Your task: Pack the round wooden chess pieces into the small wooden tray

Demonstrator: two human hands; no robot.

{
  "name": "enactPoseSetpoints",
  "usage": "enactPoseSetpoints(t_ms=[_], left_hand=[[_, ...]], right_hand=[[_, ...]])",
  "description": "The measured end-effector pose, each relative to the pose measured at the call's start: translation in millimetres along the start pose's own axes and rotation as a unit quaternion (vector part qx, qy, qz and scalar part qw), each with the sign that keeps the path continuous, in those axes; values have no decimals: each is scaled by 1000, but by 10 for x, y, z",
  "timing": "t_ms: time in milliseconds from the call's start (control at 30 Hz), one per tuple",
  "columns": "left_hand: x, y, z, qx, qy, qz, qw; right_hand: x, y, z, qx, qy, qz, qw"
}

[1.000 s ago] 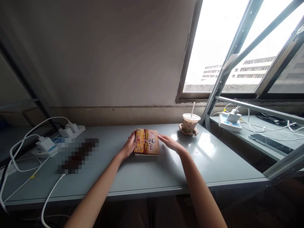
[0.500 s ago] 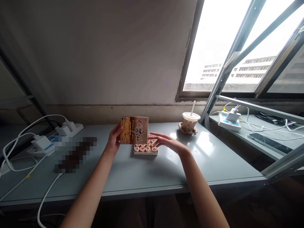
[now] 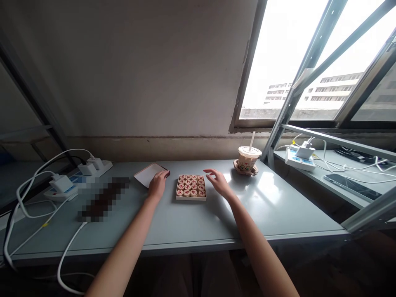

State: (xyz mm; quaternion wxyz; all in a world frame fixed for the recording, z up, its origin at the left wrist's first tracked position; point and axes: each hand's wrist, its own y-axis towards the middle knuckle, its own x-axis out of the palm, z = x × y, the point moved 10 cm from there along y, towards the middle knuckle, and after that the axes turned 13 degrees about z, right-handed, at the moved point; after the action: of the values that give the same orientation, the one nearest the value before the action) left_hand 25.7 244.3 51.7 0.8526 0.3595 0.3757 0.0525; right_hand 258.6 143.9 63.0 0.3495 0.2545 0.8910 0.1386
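A small open box (image 3: pixel 191 198) full of round wooden Chinese chess pieces (image 3: pixel 191 186) lies in the middle of the grey table (image 3: pixel 192 222). Its lid (image 3: pixel 147 175) rests upside down, white inside up, to the left of the box. My left hand (image 3: pixel 158 184) grips the lid's right edge with curled fingers. My right hand (image 3: pixel 216 181) hovers just right of the box, fingers spread, holding nothing.
A lidded drink cup with a straw (image 3: pixel 248 159) stands on a coaster at the back right. Power strips with chargers and white cables (image 3: pixel 77 175) lie at the left beside a blurred dark patch (image 3: pixel 102 198). A metal shelf at the right holds a phone (image 3: pixel 351 184) and another power strip (image 3: pixel 300 159).
My left hand lifted the printed lid off the box, carried it left and set it down upside down. The chess pieces are now uncovered. My right hand stayed by the box.
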Motion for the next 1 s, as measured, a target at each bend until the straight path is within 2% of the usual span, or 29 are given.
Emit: enactPoseSetpoints(t_ms=[100, 200, 300, 500, 800, 1000], left_hand=[[37, -36, 166, 53, 44, -4, 998], [75, -62, 213, 38, 46, -14, 998], [224, -123, 196, 16, 6, -69, 997], [408, -191, 122, -6, -39, -122, 992], [410, -194, 145, -14, -44, -144, 988], [410, -198, 167, -15, -58, -153, 986]], right_hand=[[98, -15, 48, -44, -154, 26, 987], [243, -47, 88, -49, -205, 1, 977], [297, -46, 116, -43, -230, -9, 972], [273, -18, 76, -65, -235, 7, 970], [236, -9, 31, -74, -207, 30, 975], [60, 2, -21, -40, -125, 99, 986]])
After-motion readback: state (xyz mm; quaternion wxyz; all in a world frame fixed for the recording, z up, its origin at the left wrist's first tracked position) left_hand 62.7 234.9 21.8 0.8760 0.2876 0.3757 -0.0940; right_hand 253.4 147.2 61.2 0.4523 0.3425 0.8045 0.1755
